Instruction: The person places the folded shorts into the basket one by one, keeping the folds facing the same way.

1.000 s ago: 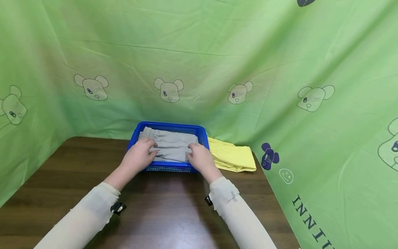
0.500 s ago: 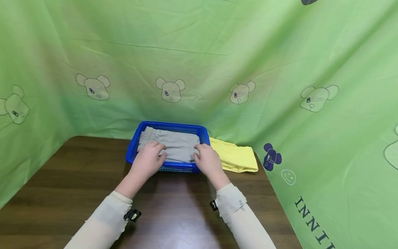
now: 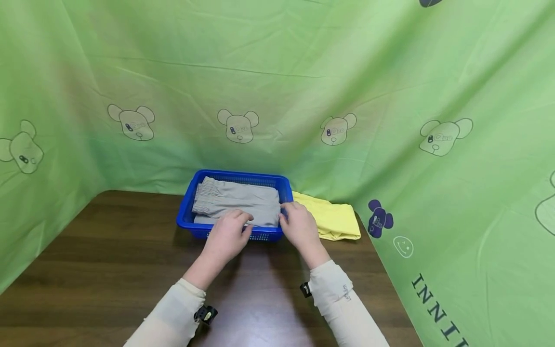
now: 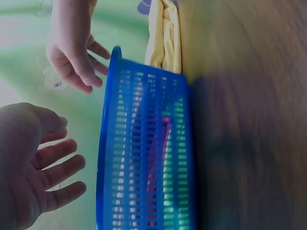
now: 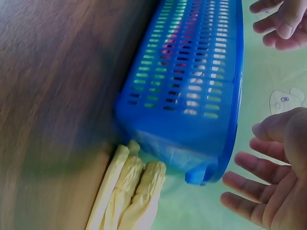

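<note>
Grey folded pants (image 3: 238, 197), with a gathered elastic waistband at their left end, lie in a blue plastic basket (image 3: 185, 217). My left hand (image 3: 230, 232) hovers over the basket's front rim, fingers apart and slightly bent, holding nothing. At the front right corner is my right hand (image 3: 301, 226), its fingers near the right end of the pants and also loosely bent. Both wrist views show the left hand (image 4: 29, 163) and the right hand (image 5: 278, 177) above the rim with nothing in them. Red and green cloth shows through the basket's slots.
A yellow folded garment (image 3: 334, 219) lies on the wooden table (image 3: 108, 255), just right of the basket. Behind and along the sides hangs a green curtain (image 3: 277, 86) printed with bear heads.
My left hand has moved right and toward me, off the pants, uncovering more of the waistband. The right hand has shifted slightly right. Basket and pants stay about where they were.
</note>
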The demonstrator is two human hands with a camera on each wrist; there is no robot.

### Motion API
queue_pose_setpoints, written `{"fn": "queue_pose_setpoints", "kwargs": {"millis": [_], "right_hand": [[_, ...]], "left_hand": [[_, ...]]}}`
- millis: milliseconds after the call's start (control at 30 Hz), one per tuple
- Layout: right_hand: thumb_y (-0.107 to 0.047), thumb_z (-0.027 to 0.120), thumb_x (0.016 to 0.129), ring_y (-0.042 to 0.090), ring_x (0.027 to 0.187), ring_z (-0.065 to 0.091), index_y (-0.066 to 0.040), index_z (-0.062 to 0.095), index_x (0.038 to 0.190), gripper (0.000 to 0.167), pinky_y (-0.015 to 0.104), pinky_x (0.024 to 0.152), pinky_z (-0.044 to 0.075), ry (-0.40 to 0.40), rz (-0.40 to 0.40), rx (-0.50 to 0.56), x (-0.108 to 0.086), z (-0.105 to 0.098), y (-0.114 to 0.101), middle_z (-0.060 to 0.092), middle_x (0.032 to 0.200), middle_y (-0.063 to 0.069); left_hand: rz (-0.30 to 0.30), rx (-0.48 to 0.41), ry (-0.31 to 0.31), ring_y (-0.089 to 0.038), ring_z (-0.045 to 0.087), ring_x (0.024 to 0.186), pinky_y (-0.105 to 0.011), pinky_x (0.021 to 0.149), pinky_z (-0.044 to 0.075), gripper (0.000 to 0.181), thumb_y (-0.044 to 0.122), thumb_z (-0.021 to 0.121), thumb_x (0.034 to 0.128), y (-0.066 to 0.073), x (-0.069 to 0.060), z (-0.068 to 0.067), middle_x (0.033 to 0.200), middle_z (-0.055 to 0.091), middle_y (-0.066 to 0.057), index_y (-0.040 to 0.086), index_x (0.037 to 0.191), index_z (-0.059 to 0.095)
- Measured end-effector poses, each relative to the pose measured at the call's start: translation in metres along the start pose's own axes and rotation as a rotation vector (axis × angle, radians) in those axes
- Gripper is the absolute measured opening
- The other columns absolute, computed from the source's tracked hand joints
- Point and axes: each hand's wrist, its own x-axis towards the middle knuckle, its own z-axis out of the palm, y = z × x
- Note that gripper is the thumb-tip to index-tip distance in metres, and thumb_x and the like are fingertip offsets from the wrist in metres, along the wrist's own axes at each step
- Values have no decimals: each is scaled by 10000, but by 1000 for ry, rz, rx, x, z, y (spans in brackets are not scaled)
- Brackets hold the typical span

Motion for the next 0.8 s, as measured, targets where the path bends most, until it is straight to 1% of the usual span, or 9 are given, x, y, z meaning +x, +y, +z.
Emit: {"fn": "queue_pose_setpoints", "kwargs": {"millis": [133, 333, 433, 567, 733, 800], "right_hand": [[-181, 730, 937, 338, 965, 701, -101, 738, 1134, 213, 498, 798, 576, 7, 11, -2, -2, -3, 8, 727, 1086, 106], [-189, 719, 947, 337, 1014, 697, -88, 744, 1156, 234, 492, 821, 576, -2, 41, -14, -7, -8, 22, 730, 1108, 107], [-195, 711, 953, 343, 1037, 691, -81, 743, 1162, 241, 497, 827, 574, -13, 63, -21, -10, -10, 29, 728, 1127, 110], [-209, 712, 956, 357, 1047, 686, -80, 737, 1162, 245, 510, 829, 572, -19, 94, -21, -13, -13, 38, 725, 1140, 118], [-222, 709, 957, 354, 1072, 681, -88, 725, 1179, 259, 514, 845, 567, -35, 132, -25, -17, -16, 49, 718, 1164, 128], [-227, 690, 964, 351, 1072, 680, -90, 721, 1189, 265, 512, 842, 567, -45, 143, -30, -19, -17, 54, 715, 1170, 130]], "left_hand": [[20, -16, 20, -235, 693, 985, -418, 830, 585, 139, 180, 770, 919, 8, -1, 6, 1032, 738, -27, 129, 1048, 757], [116, -49, 71, -212, 690, 944, -387, 814, 585, 126, 164, 772, 915, 18, -4, 15, 999, 737, -14, 124, 1034, 758], [140, -61, 86, -200, 691, 929, -373, 799, 588, 137, 171, 783, 907, 25, -4, 20, 989, 736, -2, 131, 1037, 760], [146, -75, 75, -192, 691, 943, -367, 807, 590, 152, 195, 776, 919, 36, -4, 25, 1006, 736, 2, 137, 1059, 760], [156, -101, 38, -190, 685, 977, -361, 840, 584, 137, 196, 750, 939, 50, -5, 34, 1028, 733, -1, 133, 1061, 754], [158, -111, 21, -188, 681, 972, -357, 835, 583, 125, 191, 746, 941, 55, -5, 37, 1017, 727, 2, 136, 1054, 752]]}}
